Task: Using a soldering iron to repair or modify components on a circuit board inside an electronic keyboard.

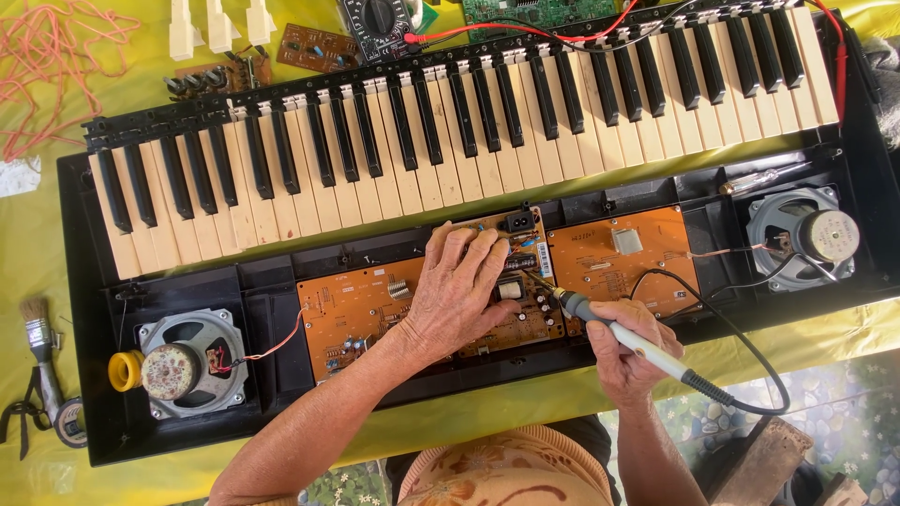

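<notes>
The soldering iron [619,330] sits gripped in my right hand [630,349], just this side of the opened keyboard [469,141], its tip touching the orange circuit board [427,305] inside the black case. Its dark cord [750,375] loops off toward the tiled floor [825,403]. My left hand [457,290] lies flat and unclenched on that board, fingertips beside the black socket. Left and right of the board, two round speakers [187,361] rest in the case. Beyond them run the keys. Everything rests on a yellow-green cloth [56,234]; a brush [39,347] lies left of the keyboard, orange string [47,66] and a multimeter [378,23] beyond it.
</notes>
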